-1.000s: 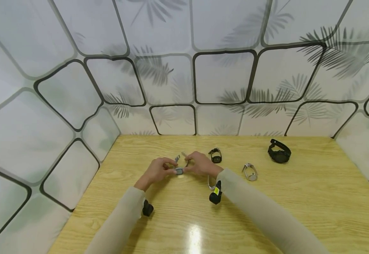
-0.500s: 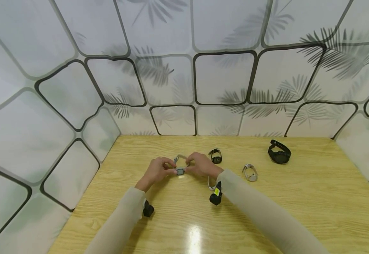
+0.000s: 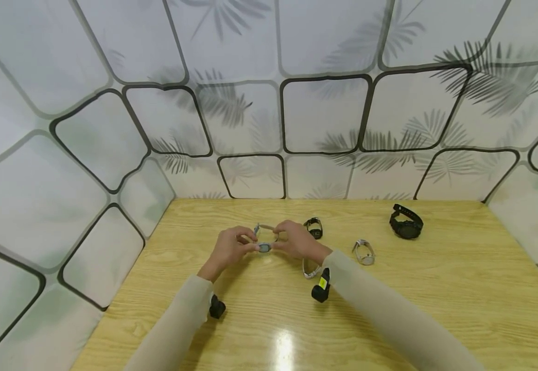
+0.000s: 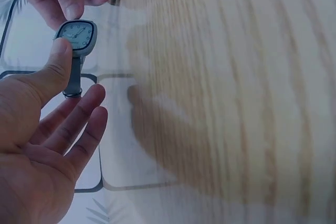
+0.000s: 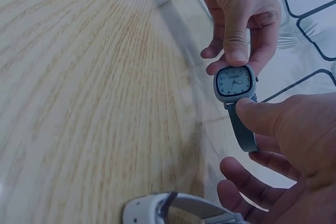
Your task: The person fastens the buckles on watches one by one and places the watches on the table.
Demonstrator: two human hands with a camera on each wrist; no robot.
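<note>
Head view: both hands meet above the middle of the wooden table [image 3: 389, 309], with the grey watch [image 3: 264, 248] held between them, clear of the tabletop.
Watch: a rounded-square grey case with a pale dial and a grey strap; its face [image 5: 234, 83] is turned up toward the person.
Left hand [image 3: 228, 248]: thumb [image 4: 56, 66] pressed on the case edge, with a finger behind it; in the left wrist view the other fingers lie loosely spread beneath the strap [image 4: 75, 77].
Right hand [image 3: 296, 241]: thumb [image 5: 257, 116] pinches the strap just below the case; the remaining fingers curl loosely underneath.
Key relation: the watch lies directly between the two grips, its long axis running from one hand to the other, so neither hand is nearer; each holds its own end.
Strap ends: in the head view they arch up behind the case, between the fingertips; whether they are joined cannot be told.
Other watches: a small black watch [image 3: 314, 228] just beyond the right hand, a white-strapped watch [image 3: 312, 270] under the right wrist, a silver watch [image 3: 364, 252] to the right, and a large black watch [image 3: 405, 222] well apart toward the far right.
</note>
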